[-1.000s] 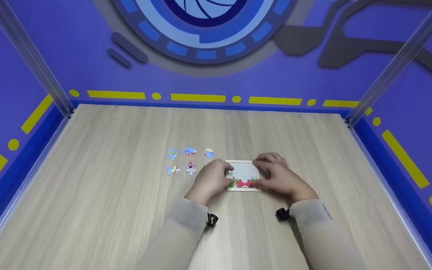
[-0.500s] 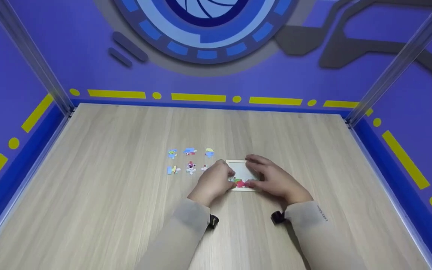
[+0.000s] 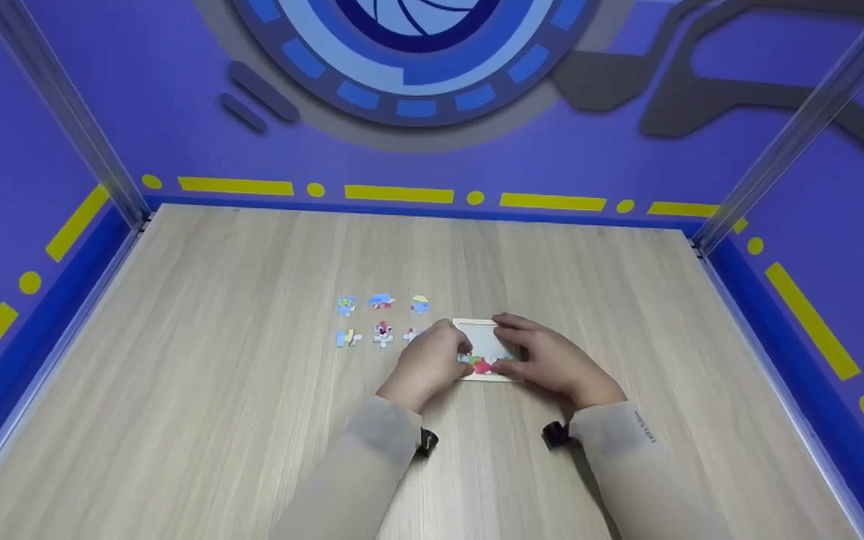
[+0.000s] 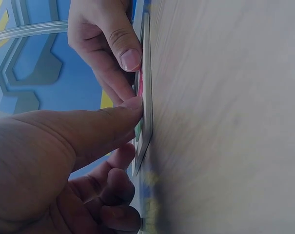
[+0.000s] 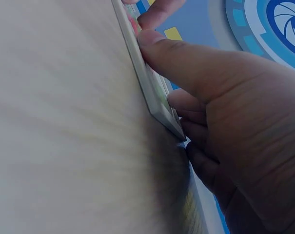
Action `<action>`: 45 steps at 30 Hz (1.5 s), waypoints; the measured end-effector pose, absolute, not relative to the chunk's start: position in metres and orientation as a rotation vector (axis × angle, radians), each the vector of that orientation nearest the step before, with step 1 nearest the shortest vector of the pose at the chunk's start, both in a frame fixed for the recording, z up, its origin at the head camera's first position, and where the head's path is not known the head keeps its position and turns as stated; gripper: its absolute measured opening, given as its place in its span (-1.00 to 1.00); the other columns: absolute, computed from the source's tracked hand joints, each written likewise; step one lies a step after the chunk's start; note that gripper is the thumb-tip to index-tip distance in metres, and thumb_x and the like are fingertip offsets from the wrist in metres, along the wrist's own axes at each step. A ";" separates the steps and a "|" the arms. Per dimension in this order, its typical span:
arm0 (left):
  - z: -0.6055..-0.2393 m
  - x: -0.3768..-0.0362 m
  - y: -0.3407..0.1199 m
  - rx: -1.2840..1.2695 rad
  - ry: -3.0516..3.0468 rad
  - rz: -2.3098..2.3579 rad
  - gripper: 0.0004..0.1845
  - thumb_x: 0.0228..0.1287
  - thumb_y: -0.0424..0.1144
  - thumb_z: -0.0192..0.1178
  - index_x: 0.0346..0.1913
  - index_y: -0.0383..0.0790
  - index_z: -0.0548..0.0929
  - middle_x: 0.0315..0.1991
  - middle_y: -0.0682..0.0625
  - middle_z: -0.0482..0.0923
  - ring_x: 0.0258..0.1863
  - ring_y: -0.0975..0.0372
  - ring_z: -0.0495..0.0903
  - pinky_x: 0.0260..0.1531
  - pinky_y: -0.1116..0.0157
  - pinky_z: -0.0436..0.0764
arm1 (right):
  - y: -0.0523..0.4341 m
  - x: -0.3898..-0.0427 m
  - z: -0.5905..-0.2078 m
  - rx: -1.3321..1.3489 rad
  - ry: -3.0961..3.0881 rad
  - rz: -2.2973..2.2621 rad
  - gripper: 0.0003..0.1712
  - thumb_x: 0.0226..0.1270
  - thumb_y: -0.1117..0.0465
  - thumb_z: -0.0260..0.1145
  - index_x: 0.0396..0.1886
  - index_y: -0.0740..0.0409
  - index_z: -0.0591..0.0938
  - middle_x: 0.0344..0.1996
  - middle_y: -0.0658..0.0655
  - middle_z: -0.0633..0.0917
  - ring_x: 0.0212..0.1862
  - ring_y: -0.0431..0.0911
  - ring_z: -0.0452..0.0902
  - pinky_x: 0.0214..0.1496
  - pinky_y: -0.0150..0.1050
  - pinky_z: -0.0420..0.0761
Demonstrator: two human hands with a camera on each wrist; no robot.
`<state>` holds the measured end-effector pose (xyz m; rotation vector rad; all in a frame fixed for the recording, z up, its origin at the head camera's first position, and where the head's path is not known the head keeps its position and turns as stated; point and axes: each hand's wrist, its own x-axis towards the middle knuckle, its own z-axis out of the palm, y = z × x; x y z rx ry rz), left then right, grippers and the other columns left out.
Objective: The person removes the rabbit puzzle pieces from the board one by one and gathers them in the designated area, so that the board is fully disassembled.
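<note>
Here both hands [image 3: 488, 360] press thumbs on the puzzle tray [image 3: 486, 346], no readable writing.

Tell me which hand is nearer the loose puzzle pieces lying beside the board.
Left. The left hand rests at the puzzle board's left edge, right next to the loose pieces; the right hand is on the board's far side.

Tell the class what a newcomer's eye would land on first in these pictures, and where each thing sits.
First, the two hands meeting mid-table: the left hand and right hand press their thumbs on a small puzzle board, which lies flat on the wooden table with red and green pieces along its near edge. Just left of the board, loose puzzle pieces lie in two short rows. Behind, a purple wall with a blue ring emblem.
</note>
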<state>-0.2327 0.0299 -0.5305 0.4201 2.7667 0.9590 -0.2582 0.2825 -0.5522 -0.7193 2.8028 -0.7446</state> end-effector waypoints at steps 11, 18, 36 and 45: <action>-0.529 -0.232 0.030 0.407 2.755 0.983 -0.74 0.40 -0.26 0.58 0.09 -0.17 0.84 0.13 -0.07 0.71 0.13 0.04 0.74 0.29 -0.01 0.70 | 0.282 -0.259 -0.553 -0.743 2.799 -0.753 -0.11 0.53 -0.28 0.53 0.63 0.13 0.59 0.73 0.10 0.48 0.75 0.17 0.38 0.74 0.22 0.44; -0.532 -0.234 0.031 0.403 2.767 0.987 -0.74 0.37 -0.27 0.60 0.05 -0.14 0.81 0.04 -0.04 0.70 0.02 0.10 0.69 0.20 0.03 0.70 | 0.283 -0.260 -0.552 -0.716 2.784 -0.770 -0.09 0.52 -0.28 0.54 0.63 0.14 0.59 0.74 0.12 0.46 0.76 0.19 0.35 0.76 0.23 0.41; -0.529 -0.237 0.025 0.494 2.697 1.129 -0.84 0.40 -0.38 0.48 -0.04 -0.13 0.79 -0.34 0.13 0.65 -0.34 0.29 0.53 -0.16 0.24 0.55 | 0.283 -0.259 -0.550 -0.782 2.798 -0.734 -0.13 0.52 -0.20 0.57 0.62 0.18 0.60 0.72 0.11 0.49 0.75 0.16 0.38 0.74 0.19 0.45; -0.525 -0.242 0.013 0.554 2.515 1.428 -0.88 0.51 -0.43 0.36 -0.01 -0.20 0.80 -0.18 0.01 0.77 -0.23 0.32 0.59 -0.11 0.31 0.58 | 0.282 -0.259 -0.550 -0.779 2.802 -0.723 -0.10 0.53 -0.25 0.55 0.62 0.20 0.58 0.73 0.08 0.48 0.77 0.16 0.35 0.76 0.19 0.41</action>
